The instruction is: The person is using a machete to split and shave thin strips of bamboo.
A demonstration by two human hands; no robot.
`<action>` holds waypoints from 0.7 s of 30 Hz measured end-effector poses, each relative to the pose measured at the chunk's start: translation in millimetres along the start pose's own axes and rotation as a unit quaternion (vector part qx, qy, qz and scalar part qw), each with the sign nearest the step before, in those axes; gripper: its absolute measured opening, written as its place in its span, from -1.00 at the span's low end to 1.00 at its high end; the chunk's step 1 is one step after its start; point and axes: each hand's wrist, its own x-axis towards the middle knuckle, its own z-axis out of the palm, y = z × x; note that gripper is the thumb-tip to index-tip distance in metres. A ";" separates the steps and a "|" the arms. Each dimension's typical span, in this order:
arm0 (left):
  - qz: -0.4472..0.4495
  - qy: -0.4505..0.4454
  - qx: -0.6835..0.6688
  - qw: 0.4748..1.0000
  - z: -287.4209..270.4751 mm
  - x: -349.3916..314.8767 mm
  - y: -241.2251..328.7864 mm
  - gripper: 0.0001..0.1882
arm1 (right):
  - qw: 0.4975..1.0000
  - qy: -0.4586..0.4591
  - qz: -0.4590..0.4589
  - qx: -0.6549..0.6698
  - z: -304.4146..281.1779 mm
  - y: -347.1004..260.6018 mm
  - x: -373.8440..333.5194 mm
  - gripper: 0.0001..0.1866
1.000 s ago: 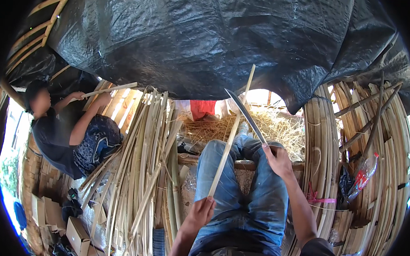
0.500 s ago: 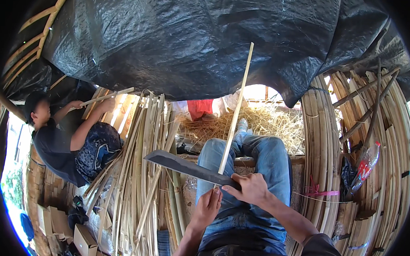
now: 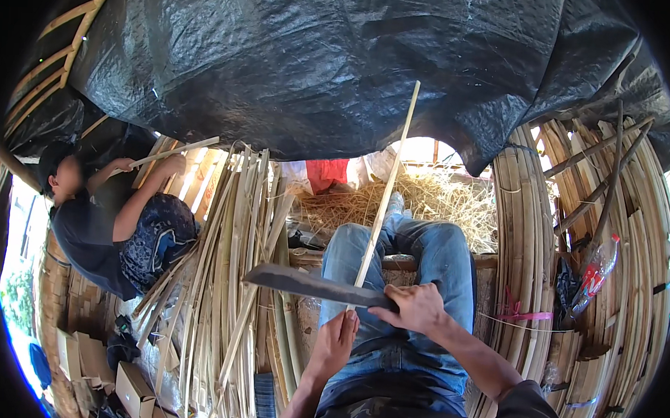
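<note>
Head | right hand [image 3: 418,308]: flat metal blade [image 3: 309,284] | left hand [image 3: 333,343]: slender wooden strip [image 3: 385,200]

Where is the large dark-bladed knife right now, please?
In the head view, the knife is below centre, held in the right hand and pointing left across the pale strip, just above the left hand.

The knife [image 3: 309,284] hides part of the pale strip [image 3: 382,212] — just above the left fingers [image 3: 341,325].

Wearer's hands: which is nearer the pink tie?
Right. The right hand, gripping the knife, is left of the pink tie; the left hand, holding the pale strip, is farther left and lower in frame.
</note>
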 end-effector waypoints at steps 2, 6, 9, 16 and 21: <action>0.011 -0.003 0.032 0.999 -1.1 -4.7 3.0 -0.60 | 0.998 0.042 0.027 -0.047 -1.2 14.3 6.7 -0.42; -0.017 -0.013 0.022 1.000 -5.9 -4.0 9.0 -0.60 | 0.993 0.107 -0.008 -0.041 -1.1 26.2 22.7 -0.39; -0.008 0.000 0.030 1.000 -10.7 -19.9 13.3 -0.60 | 0.991 0.093 0.035 -0.085 -3.0 47.7 34.6 -0.44; 0.018 -0.027 0.113 0.993 -14.7 -61.9 -24.5 -0.62 | 0.844 0.182 0.409 0.295 -10.7 167.2 26.6 -0.31; -0.219 -0.113 -0.298 0.922 -10.0 -28.1 6.4 -0.62 | 0.797 0.109 0.437 0.402 -50.7 96.1 13.9 -0.33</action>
